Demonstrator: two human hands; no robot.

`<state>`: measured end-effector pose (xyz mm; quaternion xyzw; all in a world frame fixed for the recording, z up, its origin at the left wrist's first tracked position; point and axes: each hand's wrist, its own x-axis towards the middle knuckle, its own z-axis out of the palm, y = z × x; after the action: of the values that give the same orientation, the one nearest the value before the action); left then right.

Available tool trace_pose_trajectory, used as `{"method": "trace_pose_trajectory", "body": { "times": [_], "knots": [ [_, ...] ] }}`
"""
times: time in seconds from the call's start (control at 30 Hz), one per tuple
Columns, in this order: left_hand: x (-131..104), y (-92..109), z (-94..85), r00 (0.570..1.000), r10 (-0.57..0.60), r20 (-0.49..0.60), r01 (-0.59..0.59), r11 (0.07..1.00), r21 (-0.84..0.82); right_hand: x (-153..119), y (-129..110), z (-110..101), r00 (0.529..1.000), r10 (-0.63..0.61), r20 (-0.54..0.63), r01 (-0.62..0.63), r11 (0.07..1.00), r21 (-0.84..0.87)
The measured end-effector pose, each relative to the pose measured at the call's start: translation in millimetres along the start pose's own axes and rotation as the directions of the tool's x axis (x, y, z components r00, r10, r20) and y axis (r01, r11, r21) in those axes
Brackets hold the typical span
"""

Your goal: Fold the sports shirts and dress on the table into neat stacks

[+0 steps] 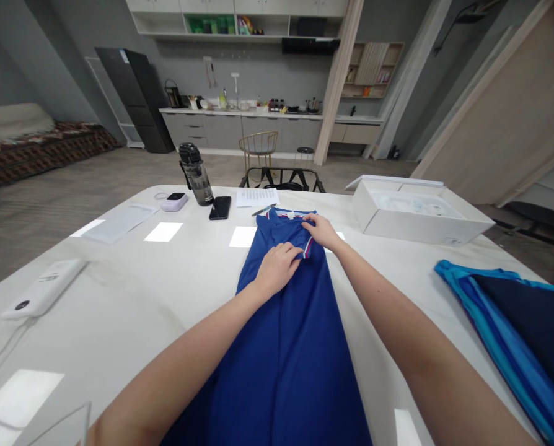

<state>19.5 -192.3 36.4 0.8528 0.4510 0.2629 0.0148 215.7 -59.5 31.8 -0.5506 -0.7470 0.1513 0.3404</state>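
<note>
A blue polo shirt [286, 347] lies lengthwise on the white table, its collar end away from me. Red and white stripes trim the collar and a sleeve that is folded in over the front. My left hand [277, 267] rests on the cloth with its fingers closed at the striped sleeve cuff. At the sleeve's right edge, near the shoulder, my right hand [322, 231] pinches the fabric between thumb and fingers. Just beyond the collar's left side lies a pen [264, 210].
The white table [142, 285] also bears a power strip [44, 290], a lilac device [174, 202], a water bottle [196, 174], a phone [220, 208] and printed paper [257, 197]. An open white box [416, 214] and folded blue garments [514, 328] sit on the right.
</note>
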Motion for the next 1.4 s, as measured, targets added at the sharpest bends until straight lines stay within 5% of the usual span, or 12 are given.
{"method": "trace_pose_trajectory", "body": {
  "times": [0.13,0.37,0.53,0.7,0.9,1.4],
  "knots": [
    [4.3,19.9,12.4,0.998,0.055,0.025,-0.055,0.998,0.014,-4.5,21.3,-15.1,0.999,-0.012,-0.049,0.013,1.000,0.022],
    [-7.4,19.6,29.8,0.951,0.219,0.217,-0.186,0.969,-0.162,-39.6,46.9,-3.3,0.972,0.234,-0.005,-0.228,0.942,-0.245],
    [4.2,-17.3,20.4,0.984,-0.028,0.175,0.047,0.993,-0.104,-56.7,17.9,8.3,0.974,0.164,-0.153,-0.217,0.865,-0.451],
    [5.2,-51.1,38.3,0.934,-0.171,0.313,0.143,0.984,0.110,-69.9,-9.4,34.1,0.980,0.145,0.140,-0.066,0.886,-0.460],
    [-0.4,-53.2,56.7,0.941,-0.206,0.269,0.170,0.973,0.154,-65.9,-3.2,43.1,0.948,0.228,0.224,-0.101,0.877,-0.469],
    [45.9,-59.4,79.6,0.925,-0.304,0.229,0.283,0.952,0.121,-19.5,23.9,46.3,0.932,0.254,0.260,-0.102,0.870,-0.483]
  ]
}}
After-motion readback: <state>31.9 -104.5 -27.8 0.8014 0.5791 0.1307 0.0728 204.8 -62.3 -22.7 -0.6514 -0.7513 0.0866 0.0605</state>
